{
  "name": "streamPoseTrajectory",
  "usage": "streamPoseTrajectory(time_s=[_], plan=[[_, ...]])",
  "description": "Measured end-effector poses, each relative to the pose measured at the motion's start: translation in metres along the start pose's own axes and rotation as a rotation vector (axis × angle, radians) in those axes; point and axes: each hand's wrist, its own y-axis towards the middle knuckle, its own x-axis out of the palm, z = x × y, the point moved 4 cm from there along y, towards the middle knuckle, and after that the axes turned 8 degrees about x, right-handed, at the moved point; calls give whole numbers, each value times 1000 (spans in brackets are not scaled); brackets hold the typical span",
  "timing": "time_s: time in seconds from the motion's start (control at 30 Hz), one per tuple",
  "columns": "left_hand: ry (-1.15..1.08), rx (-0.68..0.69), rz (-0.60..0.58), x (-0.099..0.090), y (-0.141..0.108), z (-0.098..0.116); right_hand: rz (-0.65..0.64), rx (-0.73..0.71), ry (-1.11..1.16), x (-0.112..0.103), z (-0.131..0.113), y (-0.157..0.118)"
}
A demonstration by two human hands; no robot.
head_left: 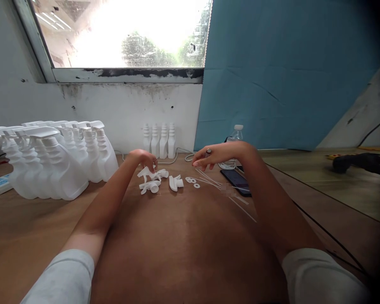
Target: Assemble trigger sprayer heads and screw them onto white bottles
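Note:
My left hand (145,158) reaches down over a small group of white trigger spray heads (150,186), its fingers closed on one of them (145,172). Its fingertips are partly hidden. Just right of these, another trigger spray head (176,183) lies apart on the brown tabletop. My right hand (213,155), a ring on one finger, hovers above several thin white tubes (207,179). Its fingers are loosely bent and apart, with nothing seen in them. Below and left of it are several white ring washers (196,185).
Rows of white spray bottles with trigger heads (66,169) stand at left, near a white-and-blue box (0,184). Several bottles without heads (163,143) line the wall. Near my right forearm are a dark phone (236,180) and a clear plastic bottle (238,131). A black cable (326,234) runs at right.

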Motion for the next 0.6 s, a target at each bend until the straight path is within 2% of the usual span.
streamPoseTrajectory(time_s=[0.13, 0.23, 0.4, 0.47, 0.5, 0.53, 0.6], plan=[[11, -8, -8, -1, 2, -3, -26, 86, -41, -1, 4, -2], [31, -21, -2, -5, -1, -5, -70, 83, -49, 0, -1, -6], [68, 31, 112, -26, -34, -4, -115, 46, -53, 2, -11, -15], [90, 62, 250, -40, -56, -4, -112, 45, -56, 2, -13, -19], [109, 85, 365, -48, -68, -4, -109, 45, -55, 2, -13, -21], [133, 112, 516, -57, -81, -4, -107, 44, -55, 2, -14, -23], [191, 154, 907, -73, -110, -9, -102, 39, -58, 1, -13, -25]])
